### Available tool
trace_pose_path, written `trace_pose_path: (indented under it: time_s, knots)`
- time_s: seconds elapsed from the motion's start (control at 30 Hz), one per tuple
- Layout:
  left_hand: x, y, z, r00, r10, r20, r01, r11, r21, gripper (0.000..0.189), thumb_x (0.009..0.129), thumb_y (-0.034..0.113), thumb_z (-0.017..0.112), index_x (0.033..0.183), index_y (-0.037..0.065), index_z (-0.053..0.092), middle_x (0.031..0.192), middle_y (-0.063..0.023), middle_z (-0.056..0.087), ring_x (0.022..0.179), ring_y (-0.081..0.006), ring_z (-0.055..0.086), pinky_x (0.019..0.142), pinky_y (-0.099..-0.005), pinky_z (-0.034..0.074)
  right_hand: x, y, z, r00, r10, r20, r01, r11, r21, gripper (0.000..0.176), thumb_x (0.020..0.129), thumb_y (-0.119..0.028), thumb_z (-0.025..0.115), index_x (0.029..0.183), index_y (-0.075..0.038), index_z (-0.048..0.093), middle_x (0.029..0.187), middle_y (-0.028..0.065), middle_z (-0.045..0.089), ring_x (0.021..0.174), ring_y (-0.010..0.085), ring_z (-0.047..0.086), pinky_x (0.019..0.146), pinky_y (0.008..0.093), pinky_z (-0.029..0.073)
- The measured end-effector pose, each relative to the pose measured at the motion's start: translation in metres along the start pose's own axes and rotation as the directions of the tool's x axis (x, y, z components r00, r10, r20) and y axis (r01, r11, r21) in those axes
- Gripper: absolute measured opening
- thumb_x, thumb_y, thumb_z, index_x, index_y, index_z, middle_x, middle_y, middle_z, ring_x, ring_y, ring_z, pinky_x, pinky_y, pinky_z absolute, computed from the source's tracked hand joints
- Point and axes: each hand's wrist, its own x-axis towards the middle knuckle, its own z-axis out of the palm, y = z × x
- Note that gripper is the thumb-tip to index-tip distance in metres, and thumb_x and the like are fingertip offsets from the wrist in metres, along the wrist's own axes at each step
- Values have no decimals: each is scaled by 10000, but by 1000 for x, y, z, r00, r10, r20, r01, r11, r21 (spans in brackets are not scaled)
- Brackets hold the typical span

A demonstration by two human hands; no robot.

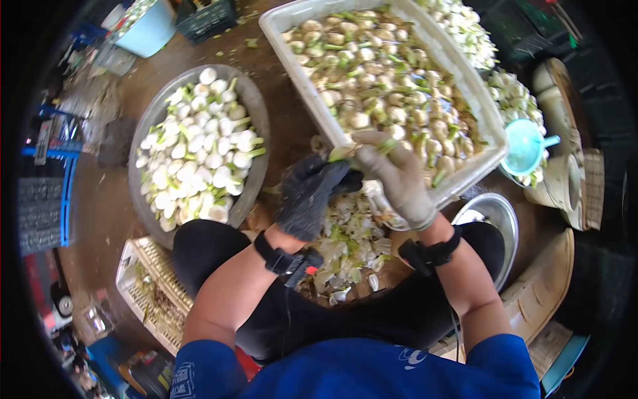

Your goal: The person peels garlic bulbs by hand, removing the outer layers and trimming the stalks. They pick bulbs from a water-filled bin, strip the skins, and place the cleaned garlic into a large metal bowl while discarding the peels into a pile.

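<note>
My left hand (308, 197), in a dark grey glove, is closed around one end of a garlic bulb (341, 153) with a green stem. My right hand (400, 181), in a pale dirty glove, is pinched against the same bulb from the other side. Much of the bulb is hidden by the fingers. Just beyond both hands is a white tub (296, 80) of unpeeled garlic bulbs (372, 53) standing in water. On the left, a round metal basin (141, 120) holds a heap of clean white bulbs (199, 149). Peeled skins (352, 249) lie in a pile below my hands.
A cream plastic crate (143, 292) stands at my left knee. By my right knee is a steel bowl (508, 229). A turquoise scoop (522, 147) rests on more garlic at the right. A light blue bucket (149, 36) stands at the far left.
</note>
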Motion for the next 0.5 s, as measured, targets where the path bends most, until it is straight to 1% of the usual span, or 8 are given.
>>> trace_pose_path:
  time_s: [0.03,0.17,0.27,0.3,0.37,0.4,0.43,0.5]
  knots:
    - [2,2,-3,1000,8,-30,-7,1000,12,187,929,62,581,1086,-19,641,929,-91,678,856,-226,686,818,-346,567,-2,-9,0,989,149,25,-151,974,169,402,941,-339,614,1182,-17,603,989,63,638,841,129,603,747,257,502]
    - [10,14,-8,994,76,-74,-78,996,-31,135,928,76,595,1017,-7,653,903,-81,689,813,-154,677,745,-275,562,4,-8,6,994,110,27,-113,965,238,374,1004,-334,490,1163,-11,589,912,59,638,789,123,618,662,242,510]
    - [10,36,-25,860,509,-27,-334,604,724,163,906,61,561,1028,4,655,956,-93,682,920,-221,662,892,-349,506,6,21,-12,989,5,-150,49,934,355,334,1023,-269,402,1152,7,538,1122,110,612,1001,198,639,807,314,549]
    - [23,46,-38,906,421,46,-408,839,359,144,910,69,560,994,7,659,886,-83,688,851,-189,667,824,-316,525,12,53,-32,970,45,-240,6,978,208,360,1024,-296,378,1190,-8,518,1174,131,583,1060,246,628,845,344,552]
    - [15,41,-39,994,96,-58,-77,958,275,166,947,164,534,904,49,645,878,-95,692,769,-212,672,744,-327,550,19,21,-39,965,235,-119,-99,743,662,395,1016,-329,402,1180,1,541,1186,147,571,1076,260,615,862,350,546]
    - [12,29,-36,971,32,238,-174,778,603,188,944,187,547,881,43,651,857,-117,687,754,-235,677,744,-340,549,21,11,-37,975,211,-76,-131,812,569,399,1015,-313,408,1158,26,563,1187,149,569,1104,263,598,886,348,537]
    - [11,19,-35,879,-129,459,-349,483,803,214,941,211,561,858,38,657,836,-138,683,740,-258,682,744,-352,549,23,8,-36,961,276,-23,-183,695,696,424,1022,-317,389,1149,43,575,1170,144,577,1098,266,596,897,335,529]
    - [15,10,-32,783,-209,586,-515,310,799,291,901,281,644,1044,29,623,871,-185,665,818,-288,678,779,-369,541,25,16,-26,993,-92,-79,90,996,-23,477,1025,-352,369,1182,57,557,1149,148,585,1106,263,589,903,328,524]
